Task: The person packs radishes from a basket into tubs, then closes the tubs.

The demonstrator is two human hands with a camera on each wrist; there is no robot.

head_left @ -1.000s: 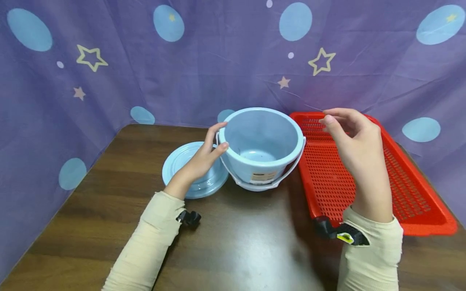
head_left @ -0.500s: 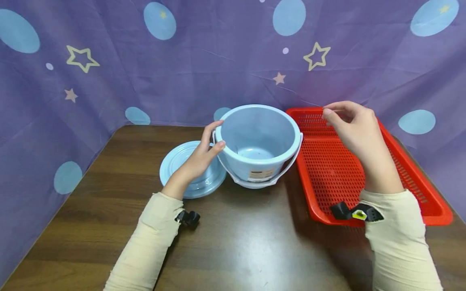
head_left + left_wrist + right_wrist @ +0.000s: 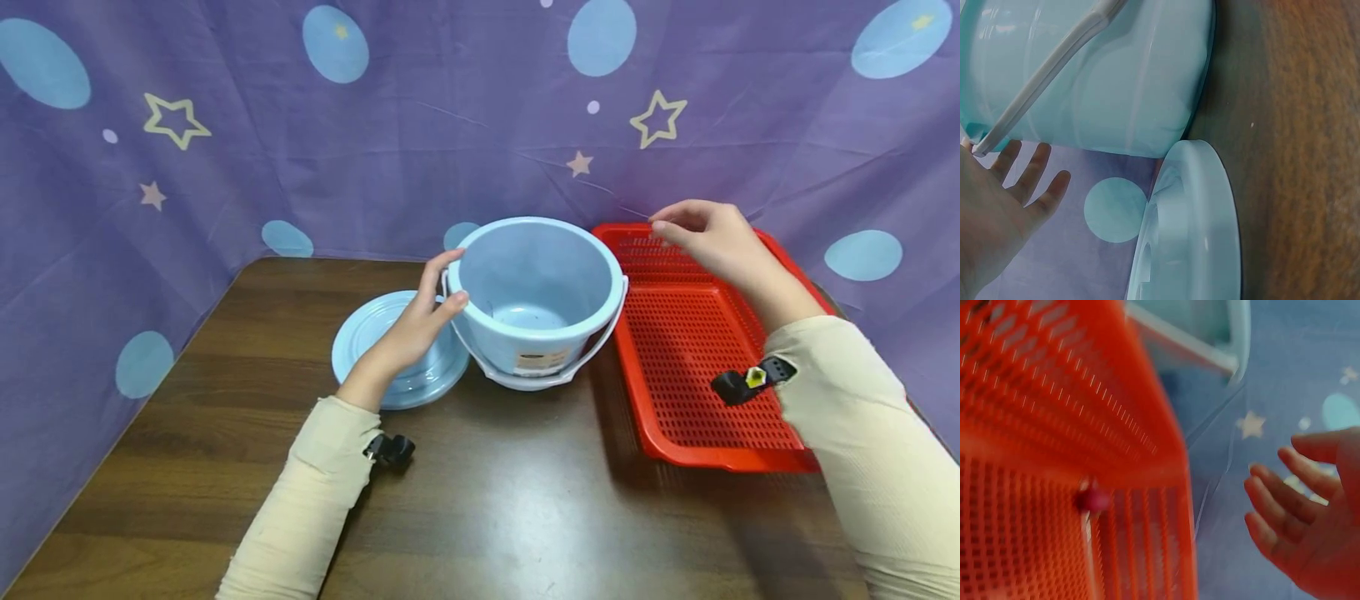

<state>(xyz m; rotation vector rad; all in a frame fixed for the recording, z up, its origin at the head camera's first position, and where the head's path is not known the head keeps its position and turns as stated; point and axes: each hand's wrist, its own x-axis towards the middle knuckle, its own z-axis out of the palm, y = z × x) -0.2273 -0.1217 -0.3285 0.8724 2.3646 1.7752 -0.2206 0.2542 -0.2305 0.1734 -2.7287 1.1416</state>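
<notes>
A light blue bucket (image 3: pixel 540 267) stands upright on the table, its pale bail handle (image 3: pixel 495 371) hanging down the front. Thumb and fingertips of my left hand (image 3: pixel 416 325) touch the bucket's left rim; in the left wrist view the other fingers extend loosely behind its wall. Over the far end of a red perforated plastic basket (image 3: pixel 641 408) hovers my right hand (image 3: pixel 716 237), fingers loosely bent and spread, with nothing between them. A blurred, round, dark pink thing (image 3: pixel 1092 499) shows at the basket's corner in the right wrist view.
A round light blue lid (image 3: pixel 367 329) lies left of the bucket, partly under the left hand in the head view. The brown wooden table (image 3: pixel 487 483) ends at a purple patterned cloth (image 3: pixel 420 183) behind.
My right hand has moved farther back and slightly left over the basket, its forearm swinging out to the right. The left hand stays at the bucket's rim, and the head view shifted slightly.
</notes>
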